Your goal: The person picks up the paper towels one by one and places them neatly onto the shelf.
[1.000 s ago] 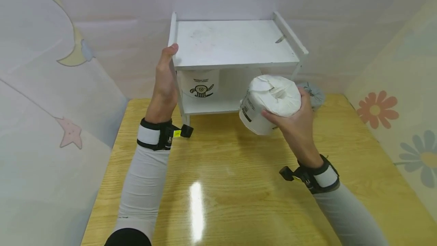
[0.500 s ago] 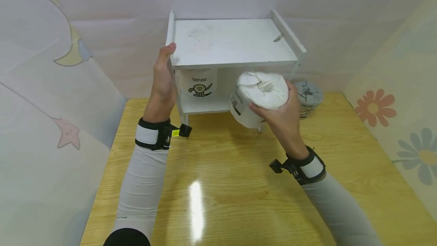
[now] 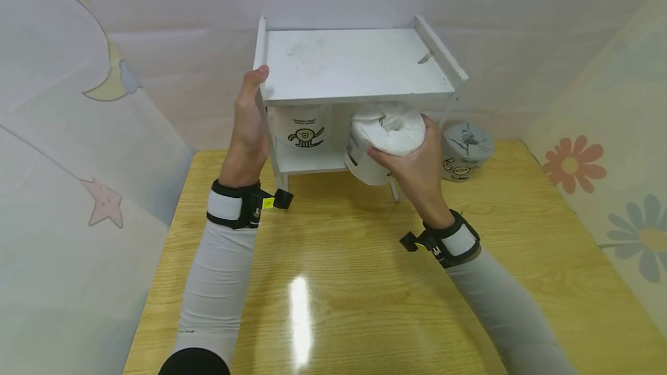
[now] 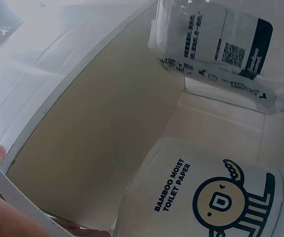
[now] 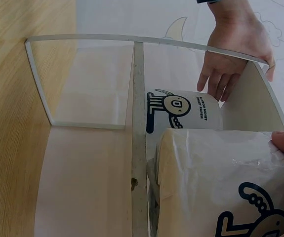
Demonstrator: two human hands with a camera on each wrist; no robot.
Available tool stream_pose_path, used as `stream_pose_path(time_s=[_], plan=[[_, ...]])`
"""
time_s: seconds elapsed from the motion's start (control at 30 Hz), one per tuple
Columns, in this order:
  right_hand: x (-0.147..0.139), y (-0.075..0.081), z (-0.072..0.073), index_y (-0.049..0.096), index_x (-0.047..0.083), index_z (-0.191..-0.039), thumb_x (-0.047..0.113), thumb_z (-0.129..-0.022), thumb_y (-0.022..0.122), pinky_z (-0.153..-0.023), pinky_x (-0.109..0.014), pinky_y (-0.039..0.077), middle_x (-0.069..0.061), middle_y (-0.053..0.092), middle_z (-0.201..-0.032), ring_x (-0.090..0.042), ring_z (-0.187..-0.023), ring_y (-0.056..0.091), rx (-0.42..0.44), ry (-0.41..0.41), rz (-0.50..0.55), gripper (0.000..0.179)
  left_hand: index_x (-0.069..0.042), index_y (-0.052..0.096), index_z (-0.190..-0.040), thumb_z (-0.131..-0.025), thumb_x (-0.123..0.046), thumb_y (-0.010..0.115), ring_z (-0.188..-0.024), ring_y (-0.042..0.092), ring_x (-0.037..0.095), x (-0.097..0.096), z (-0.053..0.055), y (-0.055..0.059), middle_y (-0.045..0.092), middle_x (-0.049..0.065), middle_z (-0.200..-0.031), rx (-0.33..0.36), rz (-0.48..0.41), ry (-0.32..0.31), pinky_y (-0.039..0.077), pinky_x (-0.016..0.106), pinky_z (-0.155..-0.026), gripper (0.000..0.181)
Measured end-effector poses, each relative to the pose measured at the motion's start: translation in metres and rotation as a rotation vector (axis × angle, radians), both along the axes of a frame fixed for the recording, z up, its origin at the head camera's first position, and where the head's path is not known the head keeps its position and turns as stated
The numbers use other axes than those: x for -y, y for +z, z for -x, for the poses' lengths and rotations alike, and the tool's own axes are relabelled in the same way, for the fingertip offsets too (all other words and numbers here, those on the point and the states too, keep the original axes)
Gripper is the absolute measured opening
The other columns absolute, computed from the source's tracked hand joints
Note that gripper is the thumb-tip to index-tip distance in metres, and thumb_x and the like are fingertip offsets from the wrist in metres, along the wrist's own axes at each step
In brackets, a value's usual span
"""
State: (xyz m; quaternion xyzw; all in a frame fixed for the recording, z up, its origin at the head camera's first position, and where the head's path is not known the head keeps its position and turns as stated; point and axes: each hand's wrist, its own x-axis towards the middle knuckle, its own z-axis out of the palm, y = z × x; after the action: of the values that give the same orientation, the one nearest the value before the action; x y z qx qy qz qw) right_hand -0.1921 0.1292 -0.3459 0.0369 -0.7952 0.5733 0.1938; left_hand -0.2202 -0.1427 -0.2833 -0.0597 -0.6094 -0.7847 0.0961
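My right hand (image 3: 414,172) grips a wrapped toilet paper roll (image 3: 388,138), thumb on the near side and fingers round the far right. The roll tilts slightly at the front opening of a small white shelf (image 3: 359,65), under its upper board. On the shelf's left side, my left hand (image 3: 251,126) holds the frame, thumb over the upper edge; in the right wrist view its fingers reach below the board. Inside the left of the lower tier stands another toilet paper roll (image 4: 201,197), printed with a cartoon dog.
A third wrapped roll (image 3: 468,152) stands on the wooden table (image 3: 344,282), just right of the shelf. Printed walls close in the back and both sides. A shelf leg (image 3: 394,191) shows below the held roll.
My right hand has carried its roll leftward and farther in toward the shelf's lower opening, uncovering the roll at the right. My left hand keeps its hold on the shelf.
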Motion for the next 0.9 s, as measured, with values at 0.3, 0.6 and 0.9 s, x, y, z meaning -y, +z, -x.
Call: stream_pose_path(time_s=[0.3,0.6,0.9], plan=[[0.007,-0.003,0.012,0.029,0.008,-0.162,0.035,-0.072,0.100,-0.122,-0.051,0.032,-0.014,0.043,-0.159,-0.025,-0.147,0.041,0.067,-0.015,-0.031,0.118,-0.012,0.014,-0.169,-0.103,-0.043,0.040,-0.161,-0.003,0.010,0.000,-0.001,0.000,0.005,-0.002,-0.177,0.007,0.010,0.007,-0.007,0.042,-0.130,0.078],[0.011,-0.005,0.023,0.026,0.005,-0.163,0.040,-0.072,0.098,-0.123,-0.047,0.031,-0.015,0.042,-0.159,-0.026,-0.147,0.040,0.073,-0.026,-0.055,0.121,-0.013,0.012,-0.170,-0.103,-0.044,0.040,-0.160,-0.006,0.009,-0.001,-0.001,-0.001,0.002,-0.003,-0.177,0.007,0.005,0.005,-0.008,0.042,-0.129,0.080],[0.015,-0.007,0.035,0.020,0.004,-0.163,0.035,-0.076,0.097,-0.113,-0.043,0.045,-0.016,0.044,-0.155,-0.024,-0.140,0.047,0.033,0.004,0.006,0.120,-0.012,0.018,-0.168,-0.103,-0.044,0.041,-0.161,-0.004,0.009,-0.001,-0.001,0.001,0.001,-0.001,-0.178,0.007,0.000,0.004,-0.008,0.040,-0.129,0.076]])
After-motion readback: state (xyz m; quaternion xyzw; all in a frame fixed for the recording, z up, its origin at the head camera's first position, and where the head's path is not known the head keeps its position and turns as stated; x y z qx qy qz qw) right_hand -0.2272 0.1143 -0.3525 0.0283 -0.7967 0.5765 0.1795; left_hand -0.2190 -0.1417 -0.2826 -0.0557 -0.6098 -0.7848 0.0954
